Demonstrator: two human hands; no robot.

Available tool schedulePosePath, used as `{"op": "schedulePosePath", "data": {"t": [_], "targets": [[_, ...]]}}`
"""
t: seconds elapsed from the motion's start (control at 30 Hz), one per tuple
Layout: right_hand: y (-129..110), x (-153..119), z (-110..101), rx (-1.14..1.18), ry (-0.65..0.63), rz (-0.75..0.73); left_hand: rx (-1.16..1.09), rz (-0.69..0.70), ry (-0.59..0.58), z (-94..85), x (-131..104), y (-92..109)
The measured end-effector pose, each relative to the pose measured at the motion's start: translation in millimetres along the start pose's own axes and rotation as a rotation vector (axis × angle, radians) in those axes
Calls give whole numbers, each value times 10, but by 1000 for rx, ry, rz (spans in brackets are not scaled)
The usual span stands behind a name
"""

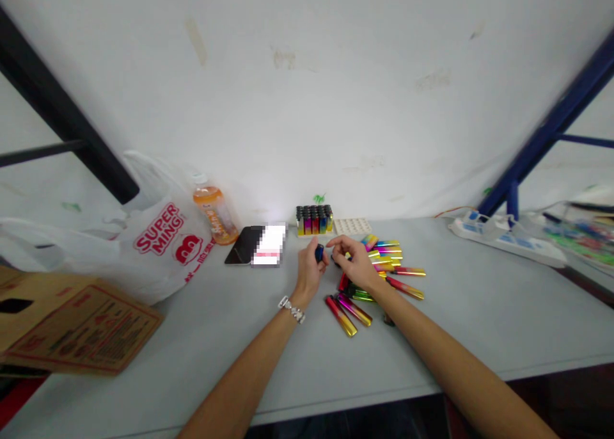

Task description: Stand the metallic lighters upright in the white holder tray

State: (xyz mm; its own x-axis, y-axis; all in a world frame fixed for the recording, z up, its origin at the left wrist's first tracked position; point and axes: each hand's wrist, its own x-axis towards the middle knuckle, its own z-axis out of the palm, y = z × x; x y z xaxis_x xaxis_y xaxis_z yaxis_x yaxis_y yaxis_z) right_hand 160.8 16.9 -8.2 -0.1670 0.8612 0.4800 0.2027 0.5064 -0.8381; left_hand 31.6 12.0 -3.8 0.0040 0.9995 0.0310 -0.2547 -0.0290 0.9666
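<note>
My left hand [311, 269] is closed around a dark blue lighter [319, 253], its end showing between thumb and fingers. Close by on the right, my right hand [354, 265] has its index finger stretched toward the left hand, thumb apart from it; I see nothing between them. Beneath and beside the right hand lies a loose pile of shiny lighters [384, 260] in red, gold, green and purple, partly covered by it. Nearer the front, a red-gold lighter [341, 316] rests beside a purple-gold lighter [355, 311]. Behind the hands, a white tray [352, 226] holds upright lighters [314, 220] in its left part.
A phone-like black device [244, 246] with a blurred bright area lies left of the hands. Further left stand an orange drink bottle [214, 212], a white plastic bag [163, 247] and a cardboard box [91, 327]. A white power strip [508, 242] lies at the right.
</note>
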Motion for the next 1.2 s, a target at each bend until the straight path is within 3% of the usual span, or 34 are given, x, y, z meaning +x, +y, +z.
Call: {"op": "schedulePosePath", "data": {"t": [0.37,0.57,0.87,1.03,1.2], "targets": [[-1,-6,8,-24,-18,0,115,43,55,33,-4,31],[15,-8,12,-34,-18,-10,128,75,25,39,15,-7],[-17,-17,-15,-25,-53,-26,50,17,14,44,0,21],[-99,-42,4,39,-89,-38,-126,-77,1,49,4,-1],[-106,-19,48,-85,-9,-19,-131,-62,-48,50,15,-67]]}}
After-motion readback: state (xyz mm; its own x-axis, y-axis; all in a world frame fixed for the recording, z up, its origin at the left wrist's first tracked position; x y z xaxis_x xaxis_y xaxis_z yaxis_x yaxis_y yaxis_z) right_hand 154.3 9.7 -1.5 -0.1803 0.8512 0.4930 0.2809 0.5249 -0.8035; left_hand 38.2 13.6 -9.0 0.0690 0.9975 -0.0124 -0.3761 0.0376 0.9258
